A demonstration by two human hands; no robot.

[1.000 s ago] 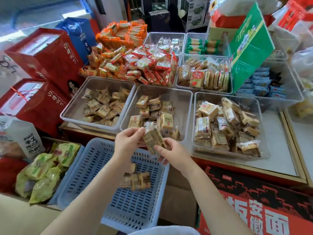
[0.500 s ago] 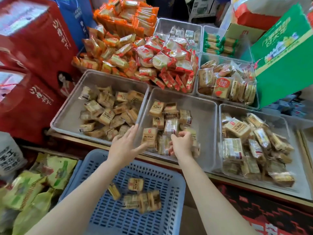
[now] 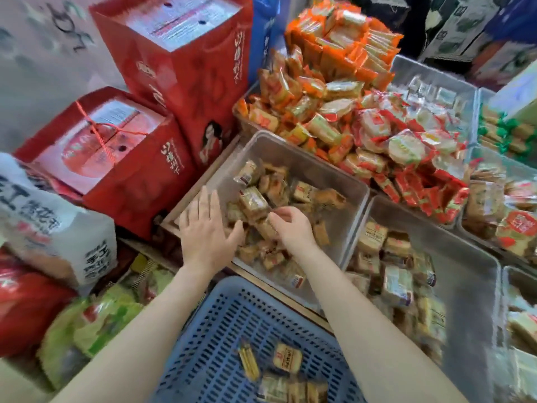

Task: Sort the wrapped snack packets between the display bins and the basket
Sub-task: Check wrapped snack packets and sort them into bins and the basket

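A clear display bin [image 3: 305,158] at the centre holds a heap of tan wrapped snack packets [image 3: 252,199]. My right hand [image 3: 290,228] reaches into this bin, and its curled fingers grip one tan packet in the heap. My left hand [image 3: 203,231] hovers over the bin's near left edge with straight, spread fingers and holds nothing. Below my arms stands the blue slotted basket [image 3: 220,330], with several tan packets [image 3: 286,362] on its floor. To the right, a second clear bin [image 3: 465,271] holds more tan packets [image 3: 395,283].
Red gift boxes [image 3: 174,68] stand stacked at the left. A pile of orange and red packets [image 3: 363,120] lies behind the bins. A white bag [image 3: 49,228] and green snack bags [image 3: 93,324] sit left of the basket. More bins run along the right edge.
Both hands have moved left, from the middle bin to the left bin. The right hand now grips a packet there. The view has swung left and closer.
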